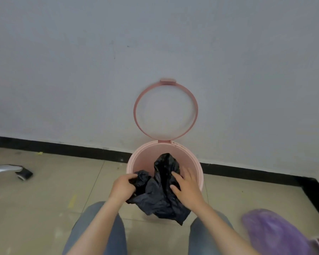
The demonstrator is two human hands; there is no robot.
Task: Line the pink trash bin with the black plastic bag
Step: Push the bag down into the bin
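A pink trash bin (165, 162) stands on the tiled floor (44, 190) against the wall (155, 43), at the black baseboard (63, 147). Its ring-shaped pink frame (165, 110) is swung up on the hinge at the bin's far rim and leans upright against the wall, leaving the bin's mouth uncovered.

The black plastic bag (158, 192) is crumpled and only partly spread. Its upper part rises in a peak inside the bin's mouth, while the lower part drapes over the near rim and hangs down the front of the bin, toward the person's knees in blue jeans (99, 232).

The left hand (122, 186) is closed in a fist around a bunched fold of the bag at the bin's near left rim. The right hand (187, 184) is mostly open, fingers spread and lightly curled, pressing on the bag's right side at the near right rim; whether it pinches the plastic cannot be told.

On the floor near the left edge lies a chair leg with a caster (13, 171). At the lower right sits a blurred purple object (273, 232).
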